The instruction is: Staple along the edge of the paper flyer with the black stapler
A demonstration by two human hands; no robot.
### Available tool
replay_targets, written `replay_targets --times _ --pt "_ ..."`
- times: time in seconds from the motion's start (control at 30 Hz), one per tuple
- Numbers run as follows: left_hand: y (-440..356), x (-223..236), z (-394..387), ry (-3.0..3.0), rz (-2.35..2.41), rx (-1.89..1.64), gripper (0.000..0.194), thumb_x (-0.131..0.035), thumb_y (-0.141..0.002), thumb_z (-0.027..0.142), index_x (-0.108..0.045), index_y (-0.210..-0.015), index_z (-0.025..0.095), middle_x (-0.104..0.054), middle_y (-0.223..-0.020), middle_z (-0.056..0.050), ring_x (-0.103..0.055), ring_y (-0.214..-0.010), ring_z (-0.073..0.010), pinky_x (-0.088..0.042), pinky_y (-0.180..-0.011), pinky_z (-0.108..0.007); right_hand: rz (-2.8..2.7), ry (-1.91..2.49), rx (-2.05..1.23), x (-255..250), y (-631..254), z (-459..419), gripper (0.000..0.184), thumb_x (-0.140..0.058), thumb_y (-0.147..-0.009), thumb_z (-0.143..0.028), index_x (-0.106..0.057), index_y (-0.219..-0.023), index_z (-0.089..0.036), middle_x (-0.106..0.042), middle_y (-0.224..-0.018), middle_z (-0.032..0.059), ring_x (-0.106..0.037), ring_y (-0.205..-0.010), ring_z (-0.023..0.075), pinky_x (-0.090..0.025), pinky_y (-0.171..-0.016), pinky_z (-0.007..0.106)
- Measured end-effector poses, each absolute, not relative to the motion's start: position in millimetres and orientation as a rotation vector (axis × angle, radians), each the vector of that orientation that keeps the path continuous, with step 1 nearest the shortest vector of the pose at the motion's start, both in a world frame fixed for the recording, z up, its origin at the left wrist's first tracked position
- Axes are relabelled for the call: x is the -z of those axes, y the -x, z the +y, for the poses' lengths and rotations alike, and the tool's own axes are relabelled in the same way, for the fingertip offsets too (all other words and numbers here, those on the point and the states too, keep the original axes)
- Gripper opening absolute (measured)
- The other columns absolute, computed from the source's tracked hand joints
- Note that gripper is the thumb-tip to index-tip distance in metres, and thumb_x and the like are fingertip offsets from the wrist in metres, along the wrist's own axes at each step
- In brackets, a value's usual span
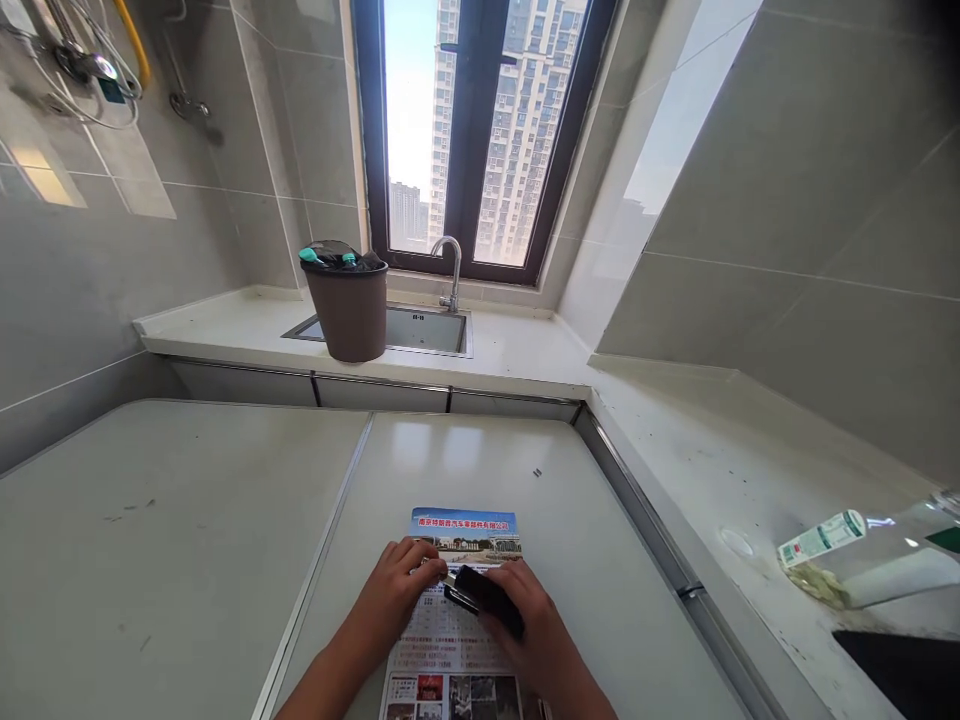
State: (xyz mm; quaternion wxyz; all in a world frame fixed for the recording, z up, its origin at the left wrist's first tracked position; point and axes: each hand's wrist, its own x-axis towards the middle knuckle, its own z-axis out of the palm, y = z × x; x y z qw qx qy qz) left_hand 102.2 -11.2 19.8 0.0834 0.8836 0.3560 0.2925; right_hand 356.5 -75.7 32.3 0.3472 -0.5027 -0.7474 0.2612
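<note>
A black stapler (491, 600) is held over a printed leaflet (450, 650), with my right hand (536, 615) wrapped round its rear. Its top and lower part stand apart at the front, with a small silvery bit showing between them. Close to that front end, my left hand (401, 590) has thumb and fingers pinched together; what they hold is too small to make out. The leaflet lies flat under both hands, with a blue top edge, red lettering and small photos lower down. Two tiny dark strips (537, 472) that look like staples lie on the white table (600, 560).
A brown bin (352, 315) with a black liner and bottles stands by the sink (427, 332) and tap (454, 270). To the right, the white counter (675, 450) carries a clear plastic container (892, 560) and a dark flat object (900, 665). A seam (330, 540) divides the table.
</note>
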Motion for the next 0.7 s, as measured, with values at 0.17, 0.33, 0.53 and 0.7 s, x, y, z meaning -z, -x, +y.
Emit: replay_targets --times 0.17,0.33,0.53,0.7 --pt "-103.6 -16.0 -8.4 -2.649 1.038 -0.890 0.019 -0.054 -0.100 0.015 -0.069 -0.107 0.025 -0.073 -0.106 -0.005 -0.062 -0.098 -0.0208 -0.039 -0.078 -0.034 -1.932 1.300 -0.674 -32.5 -356.2 -77.8 0.041 -0.063 -0.084 -0.011 -0.061 -0.121 -0.027 -0.065 -0.118 0.0079 -0.062 -0.111 0.0255 -0.054 -0.097 0.039" --pt "-104.3 -17.0 -6.5 -2.626 1.009 -0.883 0.023 -0.054 -0.099 0.010 -0.070 -0.107 0.025 -0.073 -0.105 -0.004 -0.062 -0.099 -0.0201 -0.040 -0.079 -0.034 -1.941 1.293 -0.663 -28.1 -358.0 -76.1 0.038 -0.063 -0.086 -0.014 -0.059 -0.122 -0.026 -0.065 -0.118 0.0088 -0.061 -0.111 0.0259 -0.054 -0.097 0.040" --pt "-104.5 -18.1 -6.5 -2.619 1.037 -0.875 0.016 -0.057 -0.100 0.020 -0.070 -0.109 0.024 -0.075 -0.104 -0.004 -0.062 -0.095 -0.0202 -0.038 -0.077 -0.035 -1.956 1.298 -0.645 -25.5 -358.6 -76.2 0.041 -0.064 -0.084 -0.012 -0.059 -0.123 -0.026 -0.064 -0.120 0.0094 -0.061 -0.115 0.0265 -0.053 -0.100 0.041" --pt "-102.5 -24.2 -6.0 -2.590 1.008 -0.847 0.021 -0.052 -0.103 0.026 -0.073 -0.099 0.023 -0.077 -0.103 -0.005 -0.064 -0.093 -0.0201 -0.039 -0.078 -0.035 -1.945 1.288 -0.645 -27.6 -358.2 -76.1 0.039 -0.063 -0.085 -0.012 -0.060 -0.121 -0.026 -0.065 -0.118 0.0083 -0.062 -0.111 0.0250 -0.053 -0.098 0.040"
